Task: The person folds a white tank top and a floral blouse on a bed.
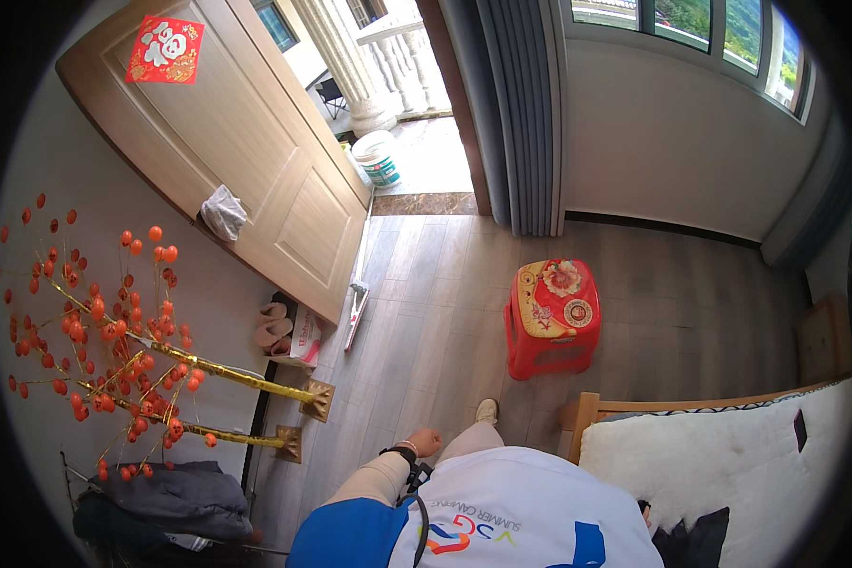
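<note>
My left hand [426, 441] hangs above the wood-look floor beside my leg, its fingers curled and no object visible in it. A dark band is around that wrist. Only a sliver of my right hand [647, 514] shows past the white shirt, near a black cloth [696, 539] on the bed; its fingers are mostly hidden. Ahead of me stands a red plastic stool [555, 319] with a flower-patterned top. A squeegee or mop head [356, 316] lies on the floor by the open wooden door [255, 156].
The bed [717, 454] with white bedding is at right. Two gold-stemmed decorations with red balls [135, 334] stand left, near a shoe box [304, 337] and a rack with dark clothes [170, 497]. A white bucket [378, 157] stands beyond the doorway; a blue-grey curtain [525, 128] hangs beside it.
</note>
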{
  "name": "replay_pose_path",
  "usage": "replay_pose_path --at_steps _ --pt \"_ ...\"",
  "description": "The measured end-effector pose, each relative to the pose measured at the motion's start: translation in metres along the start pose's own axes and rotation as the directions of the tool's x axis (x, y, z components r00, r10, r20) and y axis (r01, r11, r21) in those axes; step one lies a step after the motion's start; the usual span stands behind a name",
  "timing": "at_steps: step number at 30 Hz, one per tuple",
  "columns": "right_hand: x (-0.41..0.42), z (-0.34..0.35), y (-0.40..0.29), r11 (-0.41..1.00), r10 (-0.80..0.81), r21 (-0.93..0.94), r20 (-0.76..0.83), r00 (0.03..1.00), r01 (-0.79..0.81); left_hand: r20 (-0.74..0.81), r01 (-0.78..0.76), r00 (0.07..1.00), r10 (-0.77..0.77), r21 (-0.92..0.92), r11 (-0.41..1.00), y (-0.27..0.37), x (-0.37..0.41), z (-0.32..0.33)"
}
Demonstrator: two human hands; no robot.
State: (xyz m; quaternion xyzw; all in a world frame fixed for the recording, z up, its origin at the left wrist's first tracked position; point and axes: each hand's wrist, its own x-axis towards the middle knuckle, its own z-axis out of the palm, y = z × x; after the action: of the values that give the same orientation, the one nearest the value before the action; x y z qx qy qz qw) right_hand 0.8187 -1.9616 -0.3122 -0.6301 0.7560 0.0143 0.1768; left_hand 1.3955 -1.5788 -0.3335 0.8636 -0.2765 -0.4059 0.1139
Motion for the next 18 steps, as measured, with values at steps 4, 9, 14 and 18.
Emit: replay_pose_path --at_steps 4,9,14,18 --pt "-0.022 0.023 -0.016 1.000 0.014 0.015 -0.002 1.000 -0.014 0.077 -0.002 0.997 0.005 -0.035 0.999 -0.004 0.039 -0.018" --pt "-0.043 0.055 -0.059 0.999 0.013 0.044 -0.046 0.999 -0.011 0.059 -0.092 0.994 0.096 -0.063 0.994 0.027 0.105 -0.077" --pt "-0.066 0.038 -0.189 0.989 -0.060 0.124 -0.112 0.992 0.074 0.006 -0.161 0.986 0.165 -0.169 0.972 -0.002 0.164 -0.133" --pt "-0.088 0.011 -0.303 0.955 -0.201 0.192 -0.134 0.970 0.225 -0.084 -0.112 0.992 0.097 -0.200 0.973 -0.048 0.178 -0.181"
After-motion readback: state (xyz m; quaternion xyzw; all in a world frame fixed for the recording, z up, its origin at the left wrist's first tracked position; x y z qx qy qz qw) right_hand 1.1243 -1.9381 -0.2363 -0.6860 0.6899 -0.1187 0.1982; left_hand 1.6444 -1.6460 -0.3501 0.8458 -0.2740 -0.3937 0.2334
